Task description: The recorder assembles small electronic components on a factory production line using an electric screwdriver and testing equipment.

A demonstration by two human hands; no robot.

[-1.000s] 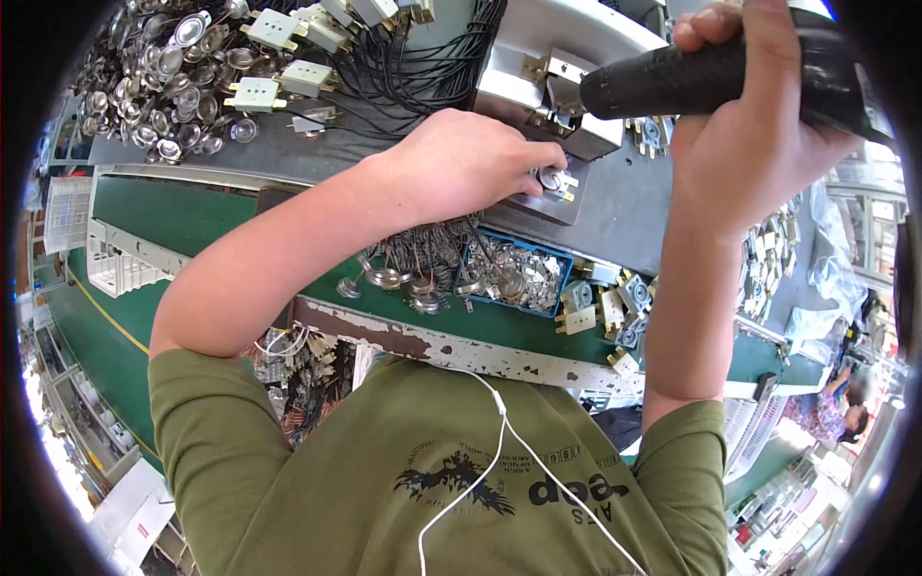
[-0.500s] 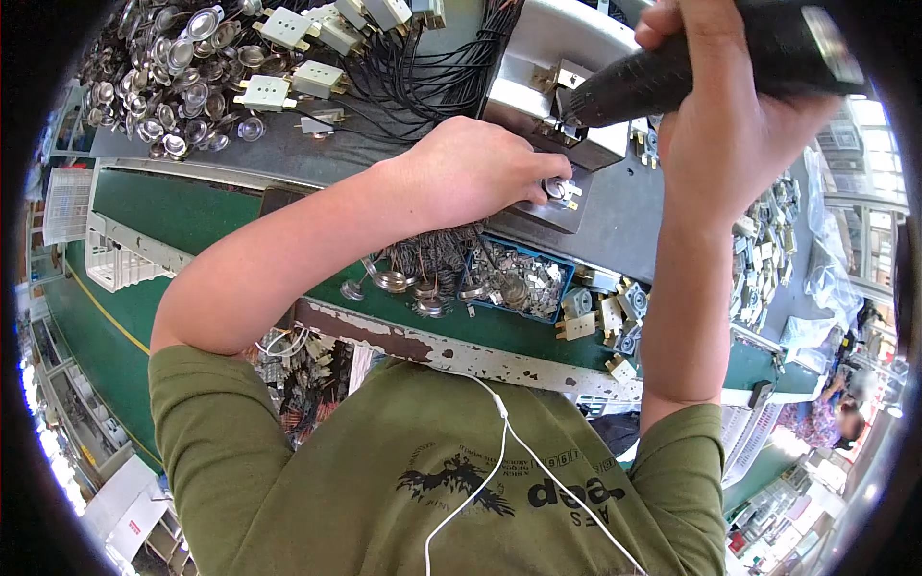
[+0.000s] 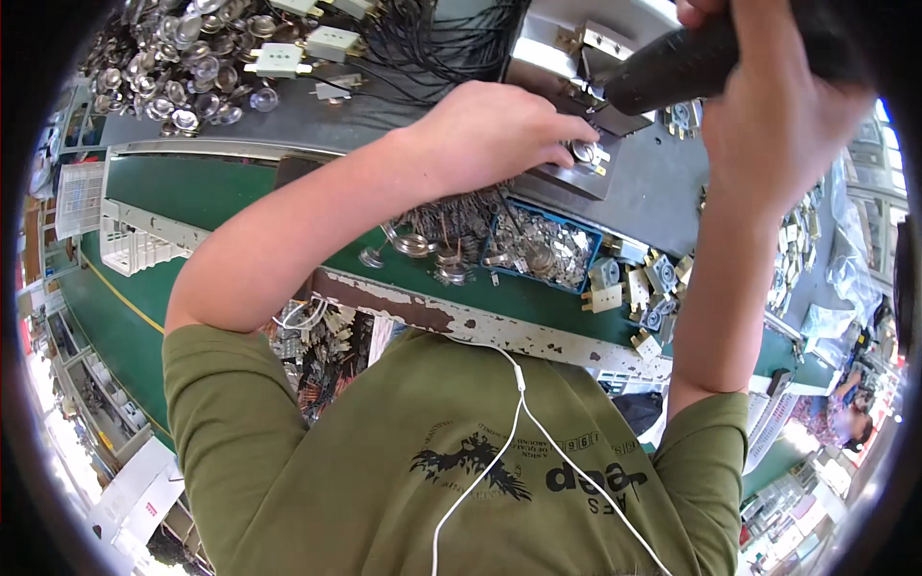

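My left hand [image 3: 509,134] pinches a small part with a round metal disc and brass terminals [image 3: 586,152] at the front of a metal fixture [image 3: 547,60]. Above and to the right, my right hand [image 3: 768,115] is wrapped round a thick black cylindrical tool, like a power screwdriver [image 3: 667,72]. The tool's narrower nose points left at the fixture, close to a pale block with terminals [image 3: 605,40] seated there. Whether the tool's tip touches anything cannot be made out.
Round metal discs [image 3: 192,82] are heaped at the far left, beside pale terminal blocks [image 3: 279,60] and black cables [image 3: 432,53]. A blue tray [image 3: 586,285] of small metal pieces stands near the bench's chipped front edge [image 3: 432,312]. More finished-looking blocks [image 3: 648,288] lie right of it.
The whole view has shifted, carrying the bench right and up. Relative to the fixture, the black tool's nose has moved slightly right and nearer to me. My left hand keeps its pinch.
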